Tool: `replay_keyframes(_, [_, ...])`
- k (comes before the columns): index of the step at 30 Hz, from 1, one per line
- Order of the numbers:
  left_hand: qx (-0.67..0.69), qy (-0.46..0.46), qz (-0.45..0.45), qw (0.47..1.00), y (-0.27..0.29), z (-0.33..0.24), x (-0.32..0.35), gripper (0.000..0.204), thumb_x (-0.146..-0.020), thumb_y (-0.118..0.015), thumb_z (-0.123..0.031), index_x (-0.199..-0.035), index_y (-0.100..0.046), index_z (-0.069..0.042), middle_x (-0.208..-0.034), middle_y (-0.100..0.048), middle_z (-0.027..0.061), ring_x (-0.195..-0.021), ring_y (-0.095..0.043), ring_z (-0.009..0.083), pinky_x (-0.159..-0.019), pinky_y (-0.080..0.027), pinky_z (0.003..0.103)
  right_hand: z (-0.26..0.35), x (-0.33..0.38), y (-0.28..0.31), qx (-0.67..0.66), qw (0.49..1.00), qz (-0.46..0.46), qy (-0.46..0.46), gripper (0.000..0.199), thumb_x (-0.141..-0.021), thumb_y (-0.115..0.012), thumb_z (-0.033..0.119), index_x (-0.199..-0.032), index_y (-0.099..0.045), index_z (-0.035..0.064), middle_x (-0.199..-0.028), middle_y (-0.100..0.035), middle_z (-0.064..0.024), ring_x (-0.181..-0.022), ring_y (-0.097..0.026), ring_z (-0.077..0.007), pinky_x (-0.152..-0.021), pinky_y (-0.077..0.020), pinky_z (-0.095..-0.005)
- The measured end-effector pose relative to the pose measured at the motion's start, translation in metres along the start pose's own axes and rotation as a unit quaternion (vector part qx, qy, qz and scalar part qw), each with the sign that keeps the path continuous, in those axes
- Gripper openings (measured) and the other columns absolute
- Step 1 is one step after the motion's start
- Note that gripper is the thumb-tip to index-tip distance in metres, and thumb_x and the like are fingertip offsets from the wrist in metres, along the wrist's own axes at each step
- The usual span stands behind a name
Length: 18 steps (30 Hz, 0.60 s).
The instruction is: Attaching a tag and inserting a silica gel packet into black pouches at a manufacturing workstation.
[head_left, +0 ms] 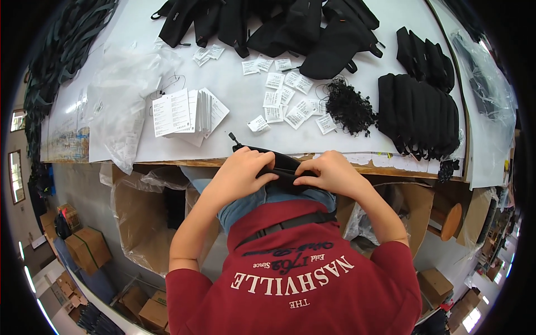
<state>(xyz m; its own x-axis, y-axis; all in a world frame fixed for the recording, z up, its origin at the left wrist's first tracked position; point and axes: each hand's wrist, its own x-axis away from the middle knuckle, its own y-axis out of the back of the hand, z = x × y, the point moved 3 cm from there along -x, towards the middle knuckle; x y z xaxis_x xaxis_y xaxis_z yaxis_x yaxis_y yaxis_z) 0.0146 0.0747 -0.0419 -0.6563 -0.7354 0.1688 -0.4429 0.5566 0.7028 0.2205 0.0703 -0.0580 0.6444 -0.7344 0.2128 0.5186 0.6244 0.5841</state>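
Note:
Between my hands, at the table's front edge, is a black fabric pouch [286, 165] with its mouth parted. My left hand [248, 170] grips one end of the rim, thumb and fingers closed on the cloth. The other end is pinched by my right hand [326, 172]. A dark zipper pull [233, 137] sticks out past the left end. Just beyond lie several small white desiccant packets [272, 99]. To their left is a stack of white hang tags [181, 114], and to their right a tangle of thin black cords [349, 106].
More black pouches [335, 47] are heaped at the far side of the white table [245, 124]. Rows of stacked black pouches [419, 114] stand at the right. Clear plastic bags [120, 100] lie at the left. Below the edge are open cardboard boxes [137, 209] lined with plastic.

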Motion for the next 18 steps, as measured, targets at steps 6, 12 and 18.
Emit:
replay_keyframes(6, [0.064,0.096,-0.001,0.993,0.009,0.009,-0.015,0.026,-0.087,-0.064,-0.027,-0.081,-0.055,-0.003,-0.069,-0.059,0.0116,-0.066,-0.056,0.0295,-0.063,-0.044,0.036,0.001,0.006,-0.009,0.055,0.998,-0.040,0.017,0.028,-0.075,-0.074,0.030,-0.097,-0.066,0.0145,-0.052,-0.052,-0.0068,-0.049,-0.055,-0.0245,-0.050,-0.0409,-0.0332])
replay_keyframes(12, [0.062,0.045,-0.036,0.996,0.007,0.013,-0.015,0.028,-0.088,-0.062,-0.027,-0.081,-0.055,-0.001,-0.068,-0.058,0.0144,-0.065,-0.057,0.0323,-0.060,-0.043,0.037,0.004,0.006,-0.012,0.065,0.997,-0.046,-0.018,0.036,-0.078,-0.072,0.026,-0.110,-0.060,0.0187,-0.051,-0.049,-0.0061,-0.049,-0.053,-0.0255,-0.050,-0.0408,-0.0352])
replay_keyframes(18, [0.046,0.083,0.004,0.995,0.008,0.012,-0.016,0.025,-0.089,-0.060,-0.024,-0.082,-0.055,-0.001,-0.070,-0.058,0.0148,-0.067,-0.057,0.0330,-0.062,-0.044,0.037,0.004,0.005,-0.012,0.058,0.996,-0.058,-0.038,0.033,-0.077,-0.072,0.027,-0.109,-0.064,0.0201,-0.053,-0.050,-0.0059,-0.049,-0.054,-0.0254,-0.051,-0.0411,-0.0355])
